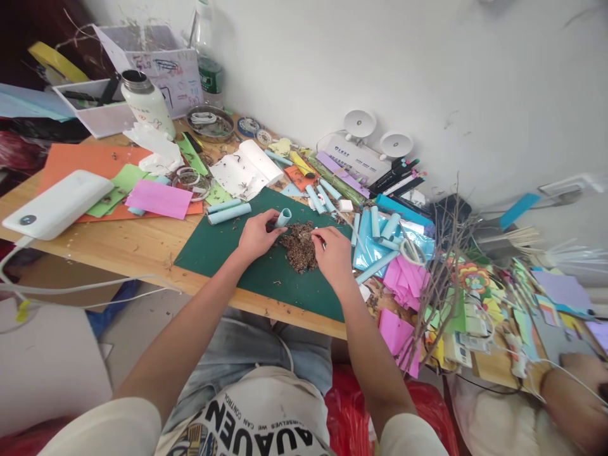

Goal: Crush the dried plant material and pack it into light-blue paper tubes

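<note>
Pale blue and apparently rolled from paper, the short tube (284, 218) stands tilted in our left hand (259, 235), its open end turned upward, just beside the brown heap (300, 250) that lies between our two hands on the green mat (228, 253). We grip the tube lightly between thumb and fingers. Our right hand (334, 252) is at the heap's other side, fingers bent and drawn in toward one another; we cannot tell whether the tips quite meet or pinch anything.

We judge the tube very light, stiff enough along its length but easy to dent, so a soft hold low around the wall suits it better than a squeeze at the rim. It does not look slippery. The heap seems dry, light and crumbly, with loose bits liable to scatter; we would take it in small pinches from the edge nearest our right hand. The pair of blue tubes (230, 213) lying left of our left hand should roll if nudged.

Our left fingers cover the tube's lower part, and its inside is too small to read, so we cannot say whether it contains anything. What the heap is made of is equally unclear. Far right of our right hand, another person's arm (577, 399) is blurred and cut off by the frame.
</note>
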A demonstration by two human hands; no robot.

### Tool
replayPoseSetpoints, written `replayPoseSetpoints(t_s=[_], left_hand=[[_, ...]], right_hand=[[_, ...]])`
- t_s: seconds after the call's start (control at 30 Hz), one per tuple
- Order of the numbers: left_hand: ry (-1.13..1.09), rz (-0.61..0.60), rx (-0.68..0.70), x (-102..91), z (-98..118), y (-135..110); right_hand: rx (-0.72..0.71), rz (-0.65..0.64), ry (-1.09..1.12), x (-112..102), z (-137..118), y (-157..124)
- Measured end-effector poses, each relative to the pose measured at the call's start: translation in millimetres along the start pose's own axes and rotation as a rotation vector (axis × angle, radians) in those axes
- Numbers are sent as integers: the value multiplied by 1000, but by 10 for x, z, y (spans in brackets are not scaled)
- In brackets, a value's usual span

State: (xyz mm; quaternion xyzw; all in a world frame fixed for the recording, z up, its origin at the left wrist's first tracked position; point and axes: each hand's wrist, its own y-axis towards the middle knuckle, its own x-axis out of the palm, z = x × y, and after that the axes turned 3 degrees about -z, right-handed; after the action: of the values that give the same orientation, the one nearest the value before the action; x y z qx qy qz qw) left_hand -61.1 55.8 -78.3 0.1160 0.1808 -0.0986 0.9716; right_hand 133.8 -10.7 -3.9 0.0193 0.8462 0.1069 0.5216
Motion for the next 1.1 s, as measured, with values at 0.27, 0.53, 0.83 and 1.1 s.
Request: replayPoseSetpoints(t_s=[0.27,0.53,0.83,1.1], left_hand=[[0,0,26,-10,16,-1],[15,2,21,-4,6,-3],[7,-1,2,-2,13,-5],[3,0,-4,3,-2,-10]], right_hand=[[-63,86,-36,-266,-235,179],[-14,-255,-269,-143,-214,181],[32,-208,-190,-57,-48,109],[11,-91,14,7,0,100]])
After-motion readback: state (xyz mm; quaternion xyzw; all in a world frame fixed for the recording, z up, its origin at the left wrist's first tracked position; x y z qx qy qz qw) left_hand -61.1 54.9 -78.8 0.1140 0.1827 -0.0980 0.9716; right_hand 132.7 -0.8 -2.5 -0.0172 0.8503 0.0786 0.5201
